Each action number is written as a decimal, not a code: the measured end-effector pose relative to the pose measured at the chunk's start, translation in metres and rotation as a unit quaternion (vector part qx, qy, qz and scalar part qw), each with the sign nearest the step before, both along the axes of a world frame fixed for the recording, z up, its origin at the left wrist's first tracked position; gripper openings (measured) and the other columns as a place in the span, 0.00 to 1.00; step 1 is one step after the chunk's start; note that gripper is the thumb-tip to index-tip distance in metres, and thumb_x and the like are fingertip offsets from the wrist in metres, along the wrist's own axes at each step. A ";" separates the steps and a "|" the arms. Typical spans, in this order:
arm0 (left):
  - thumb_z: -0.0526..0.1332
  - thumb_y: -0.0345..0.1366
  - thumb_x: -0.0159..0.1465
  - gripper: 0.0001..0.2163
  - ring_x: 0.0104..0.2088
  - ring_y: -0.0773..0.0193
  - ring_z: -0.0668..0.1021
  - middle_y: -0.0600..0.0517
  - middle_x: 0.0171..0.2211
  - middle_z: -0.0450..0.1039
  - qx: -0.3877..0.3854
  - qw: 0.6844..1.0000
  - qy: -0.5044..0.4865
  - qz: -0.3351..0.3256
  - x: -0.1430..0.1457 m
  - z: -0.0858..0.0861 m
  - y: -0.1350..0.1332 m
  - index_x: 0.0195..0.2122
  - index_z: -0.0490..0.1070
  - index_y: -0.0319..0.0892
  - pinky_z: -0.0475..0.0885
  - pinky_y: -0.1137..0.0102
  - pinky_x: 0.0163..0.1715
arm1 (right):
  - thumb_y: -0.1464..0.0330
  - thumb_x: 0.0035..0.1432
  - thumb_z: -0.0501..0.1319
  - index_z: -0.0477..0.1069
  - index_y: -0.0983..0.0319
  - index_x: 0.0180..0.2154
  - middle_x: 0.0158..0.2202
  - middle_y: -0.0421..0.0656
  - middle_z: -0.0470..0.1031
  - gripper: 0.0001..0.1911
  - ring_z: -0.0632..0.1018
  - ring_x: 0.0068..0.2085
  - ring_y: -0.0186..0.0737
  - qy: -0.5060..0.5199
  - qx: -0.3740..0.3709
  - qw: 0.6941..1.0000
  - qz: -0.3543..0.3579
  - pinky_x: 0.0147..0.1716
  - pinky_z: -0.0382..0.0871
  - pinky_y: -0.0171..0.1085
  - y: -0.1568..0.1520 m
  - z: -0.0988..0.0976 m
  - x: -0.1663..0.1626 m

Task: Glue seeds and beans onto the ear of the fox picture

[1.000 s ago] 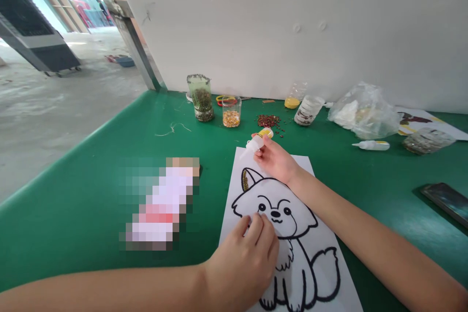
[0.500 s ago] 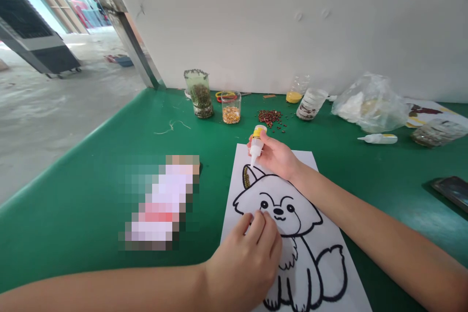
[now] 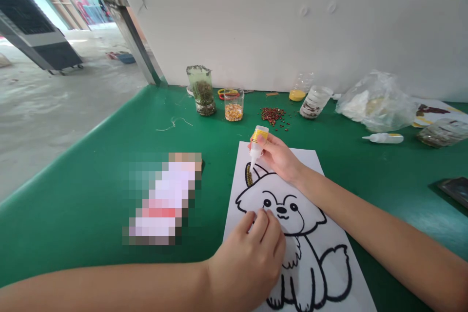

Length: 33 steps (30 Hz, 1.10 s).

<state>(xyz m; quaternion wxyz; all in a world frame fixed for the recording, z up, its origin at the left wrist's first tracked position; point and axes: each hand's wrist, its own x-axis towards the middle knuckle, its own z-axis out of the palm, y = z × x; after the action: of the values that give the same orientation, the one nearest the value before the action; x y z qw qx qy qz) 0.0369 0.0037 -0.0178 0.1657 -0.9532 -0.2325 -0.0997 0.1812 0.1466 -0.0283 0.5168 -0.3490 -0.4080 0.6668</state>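
A white sheet (image 3: 310,165) with a black outline drawing of a dog lies on the green table (image 3: 109,165). My right hand (image 3: 280,158) is closed around a small white glue bottle (image 3: 257,144) with a yellow label, tip pointing down at the dog's left ear, where a few grains sit. My left hand (image 3: 252,258) rests on the paper below the dog's face, its fingers pinched together on the sheet; whether anything is in them I cannot make out.
At the back stand a jar of green grains (image 3: 202,90), a cup of corn (image 3: 233,105), a heap of red beans (image 3: 273,115), two lying jars (image 3: 314,102), a plastic bag (image 3: 376,100) and a second glue bottle (image 3: 385,138). A phone (image 3: 455,190) lies at right, a blurred object (image 3: 164,200) at left.
My right hand turned the glue bottle from lying sideways to nozzle-down and lowered it to the dog's ear. My left hand stayed on the paper.
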 end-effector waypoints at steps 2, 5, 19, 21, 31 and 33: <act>0.49 0.33 0.64 0.16 0.46 0.52 0.73 0.40 0.47 0.70 -0.003 1.000 0.001 0.003 0.000 0.000 0.000 0.48 0.68 0.31 0.69 0.63 0.43 | 0.59 0.46 0.68 0.71 0.59 0.30 0.29 0.37 0.69 0.13 0.72 0.33 0.33 0.004 0.003 1.000 -0.001 0.37 0.65 0.35 0.000 -0.001 0.000; 0.49 0.33 0.64 0.16 0.46 0.52 0.73 0.40 0.47 0.70 0.000 1.000 -0.006 0.004 0.000 -0.001 0.000 0.48 0.68 0.31 0.69 0.63 0.43 | 0.60 0.46 0.68 0.71 0.59 0.30 0.29 0.37 0.69 0.12 0.72 0.34 0.33 0.006 0.002 1.000 0.003 0.38 0.65 0.36 0.001 -0.003 0.001; 0.49 0.33 0.64 0.15 0.45 0.53 0.73 0.40 0.46 0.70 0.001 1.000 -0.012 0.008 0.000 -0.002 0.000 0.47 0.69 0.31 0.69 0.63 0.43 | 0.57 0.42 0.70 0.71 0.59 0.30 0.28 0.38 0.69 0.16 0.72 0.33 0.35 -0.020 -0.009 0.998 -0.053 0.37 0.66 0.37 -0.001 0.000 -0.007; 0.49 0.33 0.64 0.15 0.45 0.53 0.73 0.41 0.46 0.71 0.001 1.000 -0.012 0.008 0.001 -0.002 0.000 0.47 0.69 0.31 0.69 0.63 0.43 | 0.56 0.41 0.70 0.70 0.59 0.29 0.28 0.38 0.69 0.17 0.72 0.33 0.35 -0.021 -0.008 0.998 -0.058 0.37 0.66 0.37 0.000 0.000 -0.006; 0.49 0.34 0.64 0.16 0.45 0.52 0.73 0.40 0.47 0.70 0.003 1.000 -0.016 0.009 0.001 -0.001 0.001 0.47 0.68 0.31 0.69 0.63 0.42 | 0.58 0.40 0.71 0.71 0.59 0.30 0.28 0.37 0.69 0.17 0.72 0.31 0.34 -0.032 -0.026 0.998 -0.056 0.37 0.66 0.37 -0.001 0.003 -0.009; 0.49 0.34 0.64 0.16 0.45 0.52 0.73 0.40 0.47 0.70 0.003 1.000 -0.014 0.007 0.001 0.000 0.001 0.47 0.68 0.31 0.69 0.63 0.42 | 0.58 0.40 0.71 0.71 0.60 0.29 0.27 0.37 0.69 0.17 0.73 0.31 0.34 -0.034 -0.024 0.998 -0.053 0.37 0.66 0.37 -0.001 0.003 -0.009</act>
<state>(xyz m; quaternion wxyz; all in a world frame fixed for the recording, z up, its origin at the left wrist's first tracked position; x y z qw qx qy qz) 0.0376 0.0045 -0.0183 0.1656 -0.9495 -0.2414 -0.1128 0.1720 0.1457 -0.0255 0.5289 -0.4051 -0.3900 0.6357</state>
